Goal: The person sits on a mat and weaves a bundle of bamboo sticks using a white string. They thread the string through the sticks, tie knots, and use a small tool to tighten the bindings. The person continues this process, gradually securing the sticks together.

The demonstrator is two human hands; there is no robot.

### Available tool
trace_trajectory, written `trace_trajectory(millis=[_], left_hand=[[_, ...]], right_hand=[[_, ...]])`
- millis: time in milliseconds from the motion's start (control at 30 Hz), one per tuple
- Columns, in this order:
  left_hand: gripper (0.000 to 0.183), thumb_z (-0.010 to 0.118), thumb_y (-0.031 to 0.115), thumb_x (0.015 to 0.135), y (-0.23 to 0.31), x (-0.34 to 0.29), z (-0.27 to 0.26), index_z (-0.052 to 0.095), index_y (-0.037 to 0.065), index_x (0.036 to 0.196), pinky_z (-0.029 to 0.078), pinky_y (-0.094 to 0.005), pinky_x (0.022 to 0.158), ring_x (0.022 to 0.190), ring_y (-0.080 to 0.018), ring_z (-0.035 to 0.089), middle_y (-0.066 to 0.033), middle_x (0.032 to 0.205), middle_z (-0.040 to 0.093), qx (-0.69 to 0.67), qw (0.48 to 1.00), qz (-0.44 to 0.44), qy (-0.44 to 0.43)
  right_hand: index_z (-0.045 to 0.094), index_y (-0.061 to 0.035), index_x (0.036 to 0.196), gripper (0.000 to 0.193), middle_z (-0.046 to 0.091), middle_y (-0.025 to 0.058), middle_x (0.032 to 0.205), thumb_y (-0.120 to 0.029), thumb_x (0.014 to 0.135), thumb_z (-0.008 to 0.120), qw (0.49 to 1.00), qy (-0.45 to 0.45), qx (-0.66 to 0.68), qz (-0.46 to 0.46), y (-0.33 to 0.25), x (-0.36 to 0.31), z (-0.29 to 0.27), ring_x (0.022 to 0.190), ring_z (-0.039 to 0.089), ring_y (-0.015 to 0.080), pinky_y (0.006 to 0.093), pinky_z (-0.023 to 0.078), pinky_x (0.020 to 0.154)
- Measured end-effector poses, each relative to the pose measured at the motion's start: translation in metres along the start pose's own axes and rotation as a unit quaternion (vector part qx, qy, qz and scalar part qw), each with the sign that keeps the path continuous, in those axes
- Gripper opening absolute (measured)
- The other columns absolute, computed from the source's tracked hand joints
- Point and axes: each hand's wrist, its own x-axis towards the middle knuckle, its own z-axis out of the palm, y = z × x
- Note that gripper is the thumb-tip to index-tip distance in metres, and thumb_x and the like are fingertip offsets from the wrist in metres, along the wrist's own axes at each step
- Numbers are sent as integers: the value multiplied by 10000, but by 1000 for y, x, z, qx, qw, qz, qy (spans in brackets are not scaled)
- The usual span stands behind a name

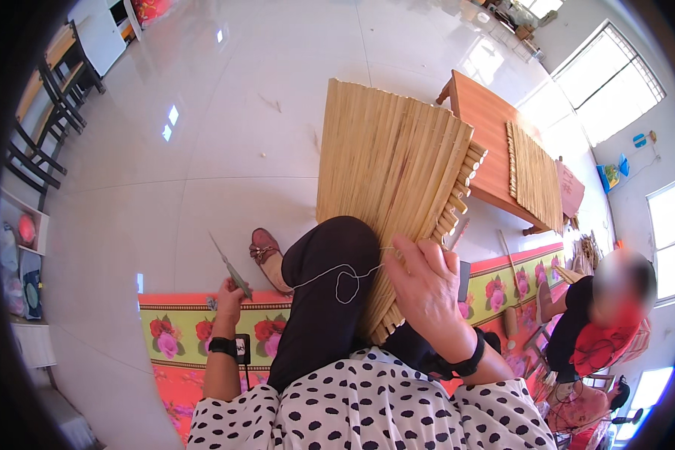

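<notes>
We see a person sitting with a big mat made of straight, straw-yellow sticks (386, 157), and its low end sits between the legs while the rest slopes out over the shiny pale floor (225, 127). The right hand (427, 289) is on the mat's near part, its grip bent and, as best we can see, pinching the thin white thread (346, 281) (the very tips of the fingers are hard to see). That thread runs across the black trouser leg (307, 322) and makes a small loop there. The left hand (231, 296) is off to the side, above the red and yellow-green flowered rug (166, 300), and its grip is wrapped round the end of a long, pointed, grey-green tool (237, 279). We can't tell if that is a knife or scissors. We think the step in hand is working the thread along the mat's sticks. The next move, we guess, calls for keeping the thread tight and the loop free of knots, with the sharp point well away from the leg. Over to the right, another stick mat (534, 176) lies on the reddish-brown wooden tabletop (476, 127).
</notes>
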Motion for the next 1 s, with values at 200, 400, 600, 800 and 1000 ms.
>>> trace_trajectory(millis=[200,400,600,800,1000], left_hand=[[436,728,-3,712,136,-65,91,484,52,1070,530,-288,673,737,-147,596,-40,872,572,-24,974,160,-161],[509,754,56,708,200,-166,162,479,52,1136,494,-272,651,694,-113,568,-29,858,556,230,884,88,-398],[545,745,180,738,169,-199,173,490,16,1191,497,-324,719,778,-192,601,-63,901,573,340,799,81,-489],[519,755,202,729,164,-199,166,548,15,1167,505,-298,706,741,-164,611,-34,851,603,470,745,73,-467],[529,737,250,766,167,-200,173,542,18,1200,520,-359,698,762,-301,677,-146,849,658,442,746,25,-498]], right_hand=[[659,-68,979,319,620,14,1057,-65,660,667,979,191,68,17,2,-10,13,975,559,184,307,361,780],[693,-136,888,274,651,-29,965,-60,625,702,963,260,66,33,4,-23,12,858,575,165,303,349,769],[703,-148,882,279,652,-40,942,-68,615,718,952,290,81,48,0,-30,20,825,573,159,296,339,770],[706,-146,882,283,653,-36,945,-76,607,716,949,296,99,44,3,-35,22,808,569,153,298,336,771],[707,-148,870,263,656,-35,914,-81,616,719,944,305,108,56,4,-34,23,794,568,150,288,329,762]])
